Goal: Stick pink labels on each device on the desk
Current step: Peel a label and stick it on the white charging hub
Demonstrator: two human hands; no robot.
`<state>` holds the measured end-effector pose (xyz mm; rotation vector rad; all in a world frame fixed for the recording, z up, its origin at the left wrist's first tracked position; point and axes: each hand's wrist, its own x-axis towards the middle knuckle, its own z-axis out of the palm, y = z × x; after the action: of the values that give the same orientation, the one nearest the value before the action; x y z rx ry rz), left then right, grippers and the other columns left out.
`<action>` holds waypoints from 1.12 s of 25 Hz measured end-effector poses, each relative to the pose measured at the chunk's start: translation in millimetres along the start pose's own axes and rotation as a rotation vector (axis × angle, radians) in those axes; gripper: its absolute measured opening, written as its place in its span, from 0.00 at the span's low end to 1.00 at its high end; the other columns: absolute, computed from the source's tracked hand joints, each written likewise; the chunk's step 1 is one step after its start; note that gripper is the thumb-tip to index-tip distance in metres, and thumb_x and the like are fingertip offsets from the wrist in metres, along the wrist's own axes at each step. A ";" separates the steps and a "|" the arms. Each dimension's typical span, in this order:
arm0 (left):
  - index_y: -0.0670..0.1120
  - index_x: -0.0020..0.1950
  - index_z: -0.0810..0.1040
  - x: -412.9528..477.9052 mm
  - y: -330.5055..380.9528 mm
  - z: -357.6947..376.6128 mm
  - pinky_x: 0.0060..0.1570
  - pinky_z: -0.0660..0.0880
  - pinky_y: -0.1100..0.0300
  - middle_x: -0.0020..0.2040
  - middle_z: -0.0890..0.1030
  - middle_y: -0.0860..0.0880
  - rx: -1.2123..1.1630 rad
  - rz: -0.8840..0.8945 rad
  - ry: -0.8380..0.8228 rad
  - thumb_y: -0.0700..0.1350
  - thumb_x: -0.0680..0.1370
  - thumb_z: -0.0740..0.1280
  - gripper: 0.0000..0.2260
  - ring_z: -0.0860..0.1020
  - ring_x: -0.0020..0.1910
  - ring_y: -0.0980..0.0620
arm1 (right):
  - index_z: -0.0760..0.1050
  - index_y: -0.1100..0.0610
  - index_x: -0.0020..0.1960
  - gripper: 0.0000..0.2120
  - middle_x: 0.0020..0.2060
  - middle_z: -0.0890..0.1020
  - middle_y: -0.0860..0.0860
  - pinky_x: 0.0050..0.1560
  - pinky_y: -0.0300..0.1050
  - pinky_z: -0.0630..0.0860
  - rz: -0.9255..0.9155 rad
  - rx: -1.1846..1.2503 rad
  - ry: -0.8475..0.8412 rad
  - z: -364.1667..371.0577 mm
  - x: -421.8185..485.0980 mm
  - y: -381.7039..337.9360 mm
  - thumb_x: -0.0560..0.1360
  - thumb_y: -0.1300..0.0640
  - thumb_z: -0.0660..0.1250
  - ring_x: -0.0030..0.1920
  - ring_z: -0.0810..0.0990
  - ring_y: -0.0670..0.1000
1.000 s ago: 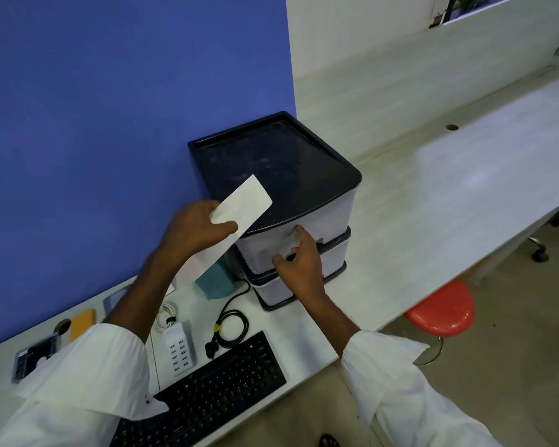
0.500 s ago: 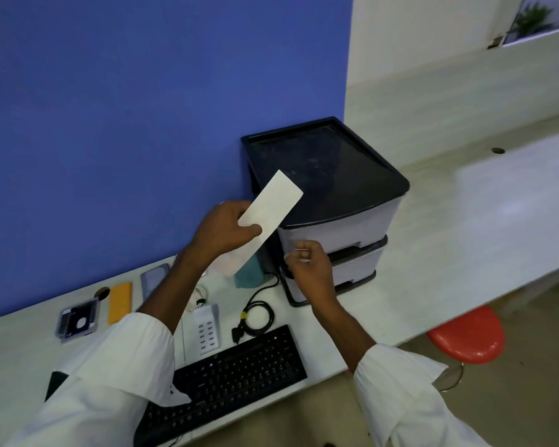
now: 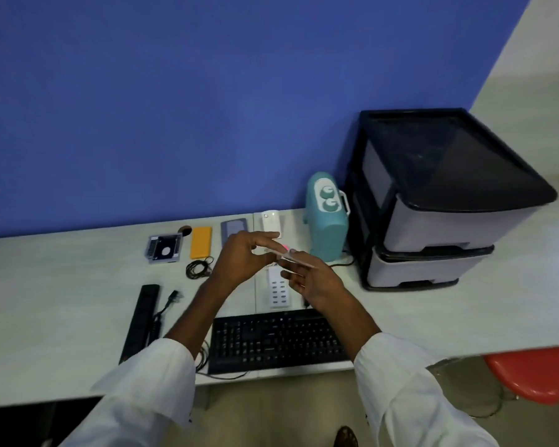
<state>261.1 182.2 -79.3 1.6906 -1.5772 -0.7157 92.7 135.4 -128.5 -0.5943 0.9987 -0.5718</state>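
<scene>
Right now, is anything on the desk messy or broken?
Nothing looks spilled or broken. The black strip lies slanted at the left, its cord loose, and a cable sits tangled by the orange device.

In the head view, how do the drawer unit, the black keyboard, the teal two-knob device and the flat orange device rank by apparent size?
1. drawer unit
2. black keyboard, nearer the camera
3. teal two-knob device
4. flat orange device
</scene>
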 end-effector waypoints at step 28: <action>0.42 0.48 0.82 23.8 -255.4 44.1 0.38 0.76 0.56 0.44 0.83 0.38 -0.474 -0.811 0.243 0.37 0.72 0.73 0.06 0.79 0.36 0.51 | 0.77 0.56 0.51 0.10 0.44 0.84 0.50 0.43 0.32 0.75 -0.210 -0.732 0.321 54.1 199.9 124.7 0.72 0.62 0.72 0.42 0.82 0.47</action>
<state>382.2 155.0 -308.0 1.9210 -0.4508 -1.1125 246.7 97.4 -311.0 -1.2951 1.4710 -0.4836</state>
